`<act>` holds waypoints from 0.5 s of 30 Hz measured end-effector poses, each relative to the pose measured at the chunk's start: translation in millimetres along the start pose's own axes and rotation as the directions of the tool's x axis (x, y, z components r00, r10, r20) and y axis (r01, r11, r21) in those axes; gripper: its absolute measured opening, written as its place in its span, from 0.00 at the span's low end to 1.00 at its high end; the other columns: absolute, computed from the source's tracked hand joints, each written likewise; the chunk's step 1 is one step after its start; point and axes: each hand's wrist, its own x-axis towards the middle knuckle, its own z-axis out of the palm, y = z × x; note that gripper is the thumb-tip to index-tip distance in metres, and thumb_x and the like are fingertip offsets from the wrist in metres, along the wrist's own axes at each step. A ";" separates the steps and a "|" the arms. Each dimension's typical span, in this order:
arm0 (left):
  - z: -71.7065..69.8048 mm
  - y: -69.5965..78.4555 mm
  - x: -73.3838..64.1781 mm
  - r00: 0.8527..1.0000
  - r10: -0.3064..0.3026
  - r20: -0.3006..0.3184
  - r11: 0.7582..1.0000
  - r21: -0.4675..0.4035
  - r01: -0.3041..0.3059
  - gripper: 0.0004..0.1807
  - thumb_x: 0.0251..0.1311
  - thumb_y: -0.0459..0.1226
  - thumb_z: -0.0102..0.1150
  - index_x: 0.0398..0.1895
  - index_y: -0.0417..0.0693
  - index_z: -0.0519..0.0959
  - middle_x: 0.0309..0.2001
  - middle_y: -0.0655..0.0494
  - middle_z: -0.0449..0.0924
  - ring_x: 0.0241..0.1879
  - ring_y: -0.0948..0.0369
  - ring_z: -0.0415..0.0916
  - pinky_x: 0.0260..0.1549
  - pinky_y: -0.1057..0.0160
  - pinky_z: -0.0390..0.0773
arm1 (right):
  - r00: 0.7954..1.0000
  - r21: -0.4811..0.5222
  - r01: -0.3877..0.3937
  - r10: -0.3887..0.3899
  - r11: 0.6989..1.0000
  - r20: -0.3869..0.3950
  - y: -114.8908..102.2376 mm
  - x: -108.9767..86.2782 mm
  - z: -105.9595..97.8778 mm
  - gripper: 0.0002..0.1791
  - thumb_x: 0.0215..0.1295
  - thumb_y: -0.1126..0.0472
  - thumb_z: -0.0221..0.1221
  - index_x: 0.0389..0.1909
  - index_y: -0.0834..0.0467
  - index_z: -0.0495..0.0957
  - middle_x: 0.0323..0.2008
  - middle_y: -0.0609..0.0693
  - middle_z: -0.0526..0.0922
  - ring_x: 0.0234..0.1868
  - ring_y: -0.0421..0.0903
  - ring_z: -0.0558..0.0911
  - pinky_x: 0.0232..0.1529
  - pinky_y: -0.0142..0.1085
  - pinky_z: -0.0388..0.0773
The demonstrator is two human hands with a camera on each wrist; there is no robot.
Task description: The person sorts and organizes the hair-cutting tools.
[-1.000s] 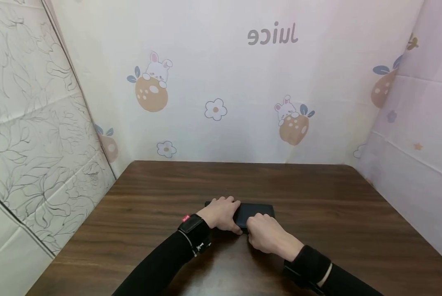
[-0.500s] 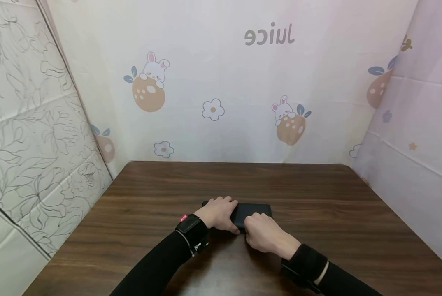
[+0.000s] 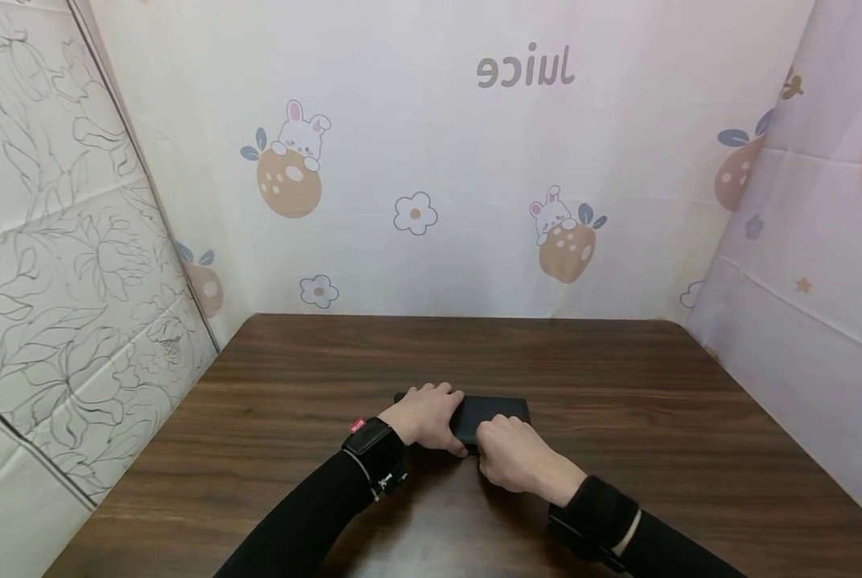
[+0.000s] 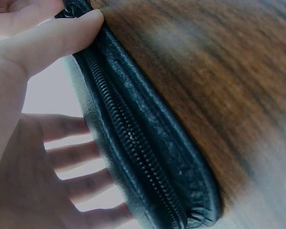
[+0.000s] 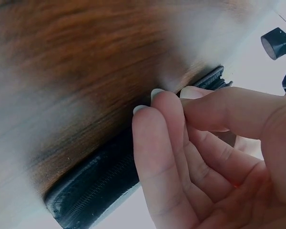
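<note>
A black zip wallet [image 3: 489, 413] with a leather-like surface lies on the wooden table, its zipper side facing me. My left hand [image 3: 428, 418] holds its left part, fingers spread over the top and thumb pressed against the near edge. In the left wrist view the closed zipper teeth [image 4: 131, 138] run along that edge, up to the metal zipper slider [image 4: 72, 8] close to the thumb tip. At the middle of the near edge, my right hand [image 3: 521, 456] has curled fingers and pinches at the zipper pull, which the fingertips mostly hide.
The brown wooden table [image 3: 294, 361] extends on all sides of the wallet. Behind it hangs a pale printed curtain [image 3: 474, 160]. A flower-patterned panel [image 3: 77, 265] stands to the left and another printed curtain [image 3: 821, 265] to the right.
The whole scene shifts slightly left in the head view between the first frame and now. Both hands and the wallet keep their places relative to each other.
</note>
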 end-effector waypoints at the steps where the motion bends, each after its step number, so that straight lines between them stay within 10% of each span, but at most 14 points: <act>1: -0.3 -0.1 0.0 1.000 0.000 0.001 1.000 -0.001 0.000 0.50 0.52 0.63 0.72 0.76 0.53 0.67 0.68 0.53 0.70 0.64 0.53 0.70 0.61 0.47 0.70 | 1.000 0.000 0.001 -0.001 1.000 -0.001 0.1 0.2 -0.1 0.13 0.60 0.69 0.64 0.18 0.55 0.78 0.15 0.42 0.69 0.15 0.38 0.68 0.21 0.33 0.71; 15: -0.2 0.5 -1.1 1.000 0.006 -0.003 1.000 -0.004 -0.006 0.50 0.52 0.62 0.72 0.75 0.53 0.67 0.68 0.53 0.70 0.63 0.53 0.70 0.61 0.48 0.71 | 1.000 0.038 -0.022 0.022 0.999 0.022 0.1 -0.3 -1.3 0.12 0.61 0.70 0.63 0.20 0.55 0.79 0.16 0.43 0.71 0.15 0.39 0.69 0.22 0.34 0.72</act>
